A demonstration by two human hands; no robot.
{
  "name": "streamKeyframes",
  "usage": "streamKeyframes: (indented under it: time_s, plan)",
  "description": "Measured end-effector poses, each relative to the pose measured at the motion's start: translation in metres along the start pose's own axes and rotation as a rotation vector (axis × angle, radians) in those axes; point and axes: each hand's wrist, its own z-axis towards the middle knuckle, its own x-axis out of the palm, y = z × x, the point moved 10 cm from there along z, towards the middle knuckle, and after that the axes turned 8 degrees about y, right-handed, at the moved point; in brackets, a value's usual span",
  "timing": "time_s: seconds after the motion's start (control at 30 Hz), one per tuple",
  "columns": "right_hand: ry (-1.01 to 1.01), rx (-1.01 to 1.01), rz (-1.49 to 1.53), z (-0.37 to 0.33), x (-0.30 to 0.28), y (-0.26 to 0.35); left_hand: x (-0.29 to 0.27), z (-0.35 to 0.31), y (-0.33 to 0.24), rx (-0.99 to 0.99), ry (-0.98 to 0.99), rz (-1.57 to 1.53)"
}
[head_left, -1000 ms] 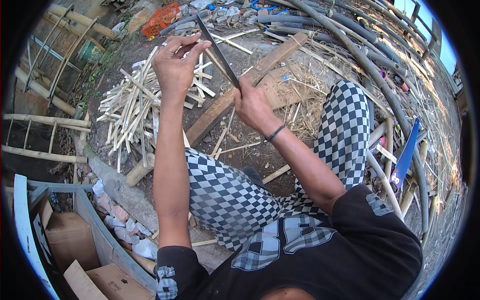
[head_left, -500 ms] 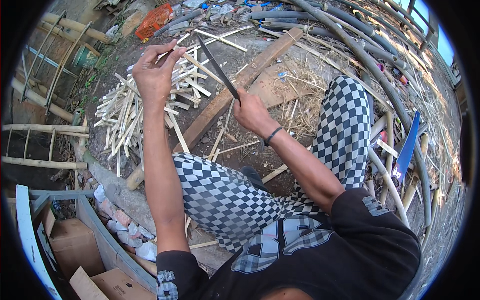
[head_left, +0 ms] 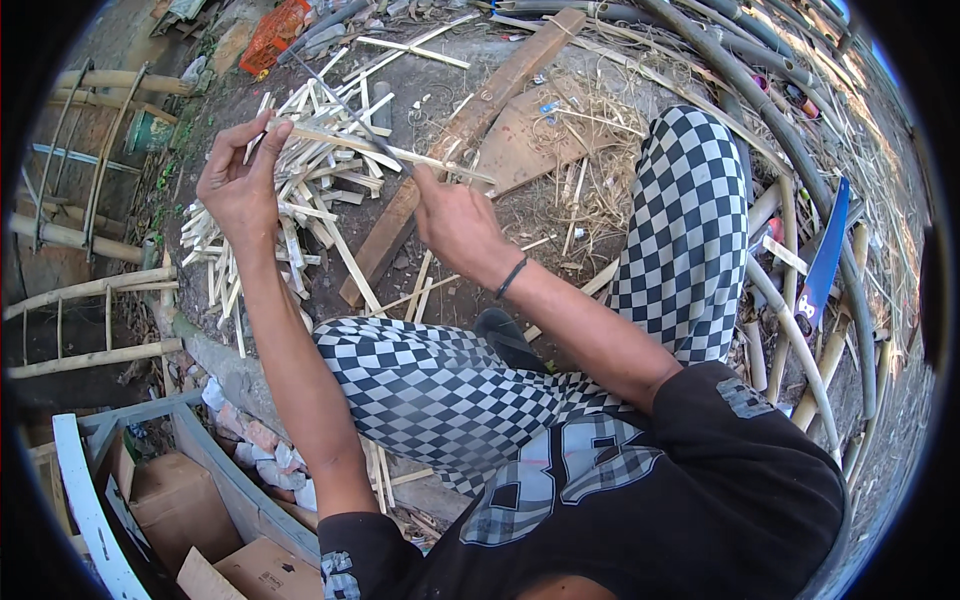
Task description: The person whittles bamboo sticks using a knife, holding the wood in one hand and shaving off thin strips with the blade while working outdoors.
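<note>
My left hand [head_left: 240,182] pinches one end of a thin, pale bamboo strip [head_left: 332,139] between thumb and fingers. The strip stretches rightward to just past my right hand [head_left: 462,222], which is closed around a knife. Its long, dark blade [head_left: 345,108] points up and to the left and crosses the strip close to my right fist; the handle is hidden by the fingers. Beneath and behind the strip lies a loose pile of split bamboo sticks [head_left: 340,228]. A brown wooden beam [head_left: 512,75] runs diagonally along the ground under the right hand.
A flat brown board [head_left: 530,130] and shavings [head_left: 615,190] lie beyond the beam. To the right are bamboo poles [head_left: 790,330] and a blue saw [head_left: 824,255]. An orange crate [head_left: 275,35] stands at the far left; cardboard boxes [head_left: 185,495] sit in a wooden frame near left.
Both hands have shifted left, the left one also lower. The knife blade has swung further left and now crosses the strip, which shows stretched between the hands. The view has shifted slightly.
</note>
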Motion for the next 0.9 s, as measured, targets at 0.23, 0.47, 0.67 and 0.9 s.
streamKeyframes:
  time_s: [0.23, 0.47, 0.67, 0.9]
  plan:
    - [-0.042, 0.153, 0.033, 0.014, 0.032, -0.104, -0.013, 0.005, 0.021, -0.063, -0.047, 0.04]
    - [-0.044, -0.091, -0.001, 0.0, 0.001, 0.024, -0.011, -0.003, 0.005, 0.019, -0.019, 0.061]
    - [0.081, 0.336, -0.148, 0.006, 0.055, -0.162, 0.006, 0.005, -0.005, 0.052, 0.027, 0.033]
    - [-0.11, 0.226, 0.114, 0.006, 0.04, -0.105, 0.014, 0.004, 0.001, -0.003, 0.015, -0.004]
